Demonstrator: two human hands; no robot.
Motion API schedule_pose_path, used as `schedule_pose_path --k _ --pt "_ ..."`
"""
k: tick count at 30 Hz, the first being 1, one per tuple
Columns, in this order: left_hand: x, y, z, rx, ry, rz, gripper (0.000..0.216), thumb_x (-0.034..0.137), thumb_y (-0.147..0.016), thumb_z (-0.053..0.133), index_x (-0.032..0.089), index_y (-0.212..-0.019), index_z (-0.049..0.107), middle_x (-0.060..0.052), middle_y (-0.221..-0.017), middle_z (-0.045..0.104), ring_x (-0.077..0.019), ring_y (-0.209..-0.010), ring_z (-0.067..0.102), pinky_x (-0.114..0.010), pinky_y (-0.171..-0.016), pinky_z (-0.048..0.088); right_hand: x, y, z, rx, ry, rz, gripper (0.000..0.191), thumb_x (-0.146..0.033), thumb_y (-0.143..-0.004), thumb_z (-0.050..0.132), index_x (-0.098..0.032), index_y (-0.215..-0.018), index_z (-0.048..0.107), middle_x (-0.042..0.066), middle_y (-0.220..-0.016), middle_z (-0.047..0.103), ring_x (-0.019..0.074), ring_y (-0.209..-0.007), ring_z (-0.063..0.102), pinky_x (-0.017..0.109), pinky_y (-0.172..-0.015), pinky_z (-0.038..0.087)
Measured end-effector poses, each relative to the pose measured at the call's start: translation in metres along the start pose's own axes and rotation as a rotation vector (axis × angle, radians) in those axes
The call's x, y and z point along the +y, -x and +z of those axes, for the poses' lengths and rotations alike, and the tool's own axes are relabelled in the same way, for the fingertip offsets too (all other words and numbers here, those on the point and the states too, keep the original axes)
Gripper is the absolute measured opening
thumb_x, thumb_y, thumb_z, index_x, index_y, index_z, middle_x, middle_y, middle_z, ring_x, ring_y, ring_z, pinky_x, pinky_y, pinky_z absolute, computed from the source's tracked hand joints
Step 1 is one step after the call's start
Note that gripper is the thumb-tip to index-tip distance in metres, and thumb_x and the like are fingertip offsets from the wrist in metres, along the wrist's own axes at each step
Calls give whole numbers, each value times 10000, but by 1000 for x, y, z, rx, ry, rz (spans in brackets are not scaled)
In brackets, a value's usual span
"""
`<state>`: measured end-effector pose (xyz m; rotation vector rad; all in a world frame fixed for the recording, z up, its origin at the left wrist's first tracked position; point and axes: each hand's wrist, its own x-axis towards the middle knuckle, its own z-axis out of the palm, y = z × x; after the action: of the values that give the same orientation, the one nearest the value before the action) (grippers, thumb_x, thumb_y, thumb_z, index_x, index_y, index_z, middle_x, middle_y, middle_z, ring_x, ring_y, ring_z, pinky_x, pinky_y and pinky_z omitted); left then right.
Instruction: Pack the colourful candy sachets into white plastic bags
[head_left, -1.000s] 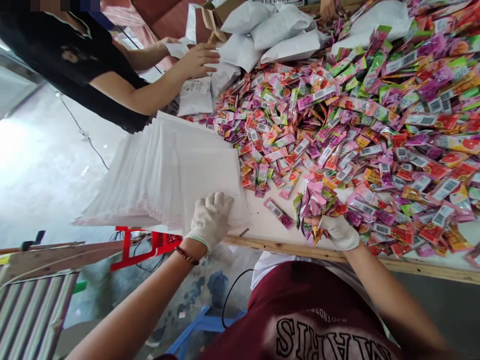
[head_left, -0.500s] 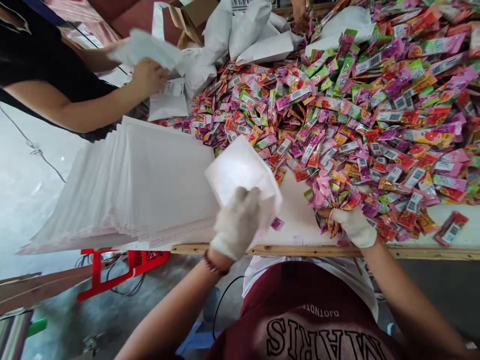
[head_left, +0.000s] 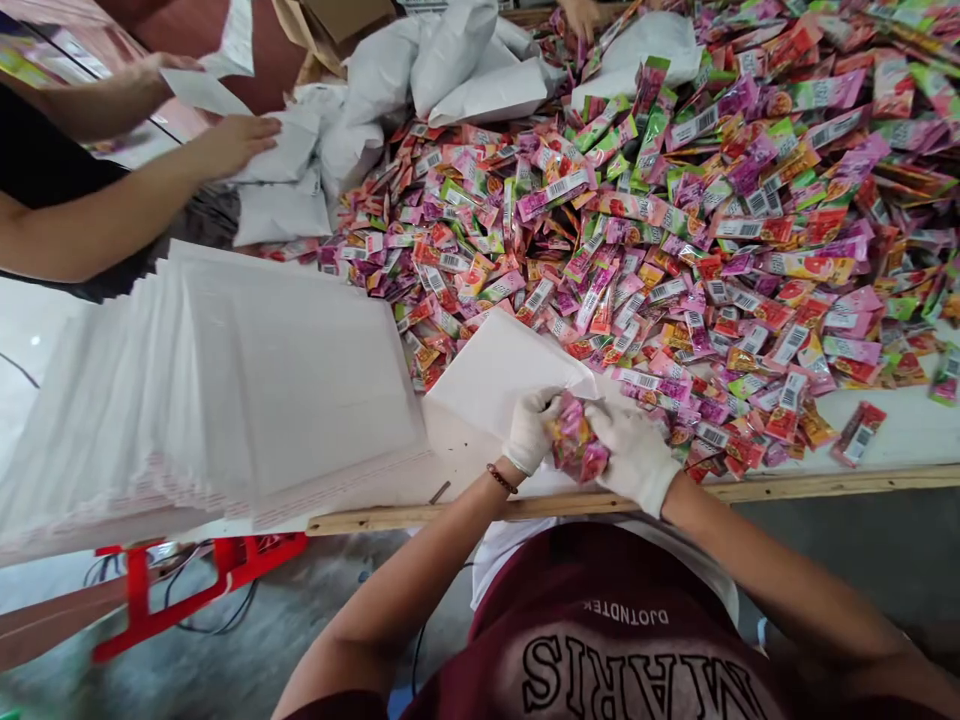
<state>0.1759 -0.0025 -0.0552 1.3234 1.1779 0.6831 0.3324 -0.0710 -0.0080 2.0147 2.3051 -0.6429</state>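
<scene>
In the head view a white padded envelope [head_left: 491,368] lies aslant on the table before me, its near edge at my hands. My left hand [head_left: 529,434], in a white glove, is closed at that edge, thumb and fingers curled by the envelope's mouth. My right hand [head_left: 636,452], also gloved, grips a bunch of small colourful sachets [head_left: 577,440] against the mouth. The bunch sits between both hands, and part of it is hidden by the fingers. Beyond my right hand spreads a large heap of the same sachets [head_left: 600,240].
A fanned stack of white envelopes [head_left: 300,370] stands on the left. Filled white bags [head_left: 450,60] lie at the back. A co-worker's hands [head_left: 232,145] handle white packets at upper left; another person's hand [head_left: 581,15] shows at the top. A wooden strip [head_left: 420,515] edges the table.
My left hand has lowered the envelope to the table and shifted right. My right hand has carried the sachets left to the envelope's mouth. The view has shifted a little.
</scene>
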Motion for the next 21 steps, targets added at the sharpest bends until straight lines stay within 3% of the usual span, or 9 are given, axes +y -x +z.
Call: schedule_pose_path --k 4,8,13,16,18,21 --pt "18 3 -11 -37 -428 133 204 174 -807 497 164 -681 658 -9 -625 610 -135 -633 532 -252 -636 415 7 -14 -7 -33 1 117 591 -366 -814 605 -168 -1365 526 156 -1169 644 283 -970 640 356 -820 474" --pt "37 13 -14 39 -559 223 232 206 -853 477 182 -716 662 -10 -624 593 -143 -623 534 -264 -639 408 -13 -14 -13 -74 193 49 771 -386 -729 723 -165 -1427 481 218 -1197 611 344 -979 634 423 -815 486" --pt "30 38 10 174 -750 437 219 206 -912 473 195 -933 690 -49 -779 660 -169 -709 606 -280 -654 427 -26 -35 -27 -252 171 27 355 -361 -828 603 -127 -1080 691 220 -1078 649 324 -910 679 393 -740 524" --pt "17 36 19 256 -902 549 208 224 -949 466 188 -965 670 -64 -812 661 -177 -707 609 -294 -630 412 -15 -45 -33 -324 100 35 325 -342 -848 563 -111 -1032 698 211 -1037 678 321 -897 695 373 -717 528" --pt "12 28 20 261 -959 580 198 224 -948 472 188 -1003 658 -74 -864 673 -187 -740 623 -301 -632 416 -4 -38 -32 -280 27 21 375 -353 -841 573 -108 -1108 672 197 -1066 682 322 -933 686 379 -761 528" --pt "9 20 17 271 -947 548 200 233 -944 486 189 -1052 649 -75 -911 686 -192 -785 641 -298 -648 432 5 -14 -22 -92 -97 -37 637 -370 -810 621 -127 -1384 492 170 -1266 610 306 -1075 629 387 -898 506"
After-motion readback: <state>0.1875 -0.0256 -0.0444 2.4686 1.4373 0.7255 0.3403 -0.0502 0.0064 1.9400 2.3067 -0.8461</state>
